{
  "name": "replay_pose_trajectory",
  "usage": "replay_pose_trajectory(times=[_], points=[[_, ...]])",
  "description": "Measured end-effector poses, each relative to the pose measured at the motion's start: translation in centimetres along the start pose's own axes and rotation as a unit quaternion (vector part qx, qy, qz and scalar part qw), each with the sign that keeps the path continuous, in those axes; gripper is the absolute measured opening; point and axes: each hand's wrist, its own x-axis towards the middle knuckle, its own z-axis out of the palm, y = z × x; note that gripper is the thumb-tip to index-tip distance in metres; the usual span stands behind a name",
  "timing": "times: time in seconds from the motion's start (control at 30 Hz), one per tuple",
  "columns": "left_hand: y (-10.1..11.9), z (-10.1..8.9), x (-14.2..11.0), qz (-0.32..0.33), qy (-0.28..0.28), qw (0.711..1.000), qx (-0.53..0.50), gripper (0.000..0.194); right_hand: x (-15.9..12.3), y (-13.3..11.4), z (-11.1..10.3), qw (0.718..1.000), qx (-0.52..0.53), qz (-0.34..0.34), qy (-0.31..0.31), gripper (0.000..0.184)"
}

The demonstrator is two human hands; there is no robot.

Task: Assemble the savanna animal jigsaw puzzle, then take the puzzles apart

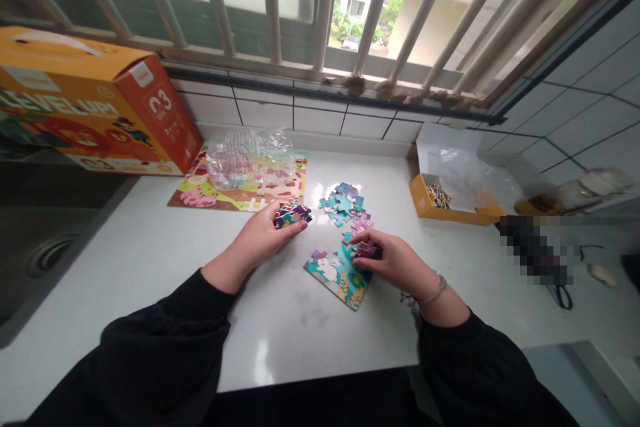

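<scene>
My left hand (270,230) is closed around a small stack of jigsaw puzzle pieces (293,213), above the white countertop. Between the thumb and fingers of my right hand (393,257) is a dark purple puzzle piece (367,251). That hand is over the upper right part of a partly joined puzzle (327,268), which shows a white rabbit and yellow plants on teal. My fingers hide some of its edge, so I cannot tell whether the held piece touches it. Just beyond lies a loose heap of teal and purple pieces (343,203).
A large orange puzzle box (155,113) stands at the back left beside a sink (55,253). Crumpled clear plastic (250,160) lies on a colourful picture board (230,199). At the back right, an open orange box (445,213) holds more pieces and plastic. Window bars rise behind.
</scene>
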Motion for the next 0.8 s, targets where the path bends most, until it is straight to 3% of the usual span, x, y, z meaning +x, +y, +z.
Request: replay_pose_trajectory(times=[0.13,0.27,0.33,0.47,0.67,0.8], points=[[0.2,0.0,-0.1,-0.004,-0.001,1.0,0.0,0.058,2.0,0.2,-0.1,0.99,-0.074,-0.036,0.114,0.027],[0.1,0.0,-0.1,-0.014,-0.003,1.0,-0.003,0.058,3.8,1.3,0.3,0.959,-0.203,-0.064,0.186,0.063],[0.1,0.0,-0.1,-0.011,-0.005,1.0,-0.005,0.057,4.3,2.0,0.3,0.954,-0.225,-0.058,0.192,0.068],[-0.1,0.0,0.0,-0.009,-0.004,1.0,0.001,0.058,4.6,2.8,-0.4,0.957,-0.212,-0.013,0.199,0.061],[-0.3,0.0,0.0,-0.01,-0.006,1.0,0.004,0.058,3.6,3.1,-2.6,0.97,-0.137,0.057,0.191,0.04],[-0.4,0.0,0.0,-0.007,-0.004,1.0,0.003,0.058,3.0,3.3,-3.3,0.977,-0.066,0.065,0.19,0.043]])
